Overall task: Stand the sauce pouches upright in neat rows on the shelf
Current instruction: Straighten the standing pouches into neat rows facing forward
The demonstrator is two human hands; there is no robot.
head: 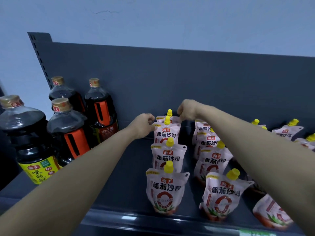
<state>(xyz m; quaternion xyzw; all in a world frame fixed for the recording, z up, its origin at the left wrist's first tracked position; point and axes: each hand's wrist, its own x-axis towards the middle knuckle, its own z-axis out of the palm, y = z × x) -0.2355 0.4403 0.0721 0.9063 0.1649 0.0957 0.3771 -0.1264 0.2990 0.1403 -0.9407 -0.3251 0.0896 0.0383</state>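
Wondering how you'd finish this one. The person is reaching in with both hands, and the rear pouch (175,118) in the row nearest the bottles (68,126) is getting squared up. The right hand (186,110) is pinching its top corner on the side away from the bottles, fingers curled tight. — newbie

Looking at it, the left hand (144,126) is pinching at the bottle-side corner too. It's sitting right where the rear pouch overlaps the next one, though, so I'm only guessing which it's got. I'd be pulling both corners level so the yellow cap (169,112) is lining up with the three caps in front. — oldhand

Is the bottom seating flat? — newbie

Can't tell, it's hiding behind the others. I'd be pressing down gently before letting go, since these soft pouches are probably slumping if the base isn't spread. Three of that row are already standing on the shelf (129,176). The second row (213,160) out from the bottles is standing too but looking a bit crooked. The loose pouches (288,131) farthest from the bottles are leaning or lying flat, so plenty is waiting. — oldhand
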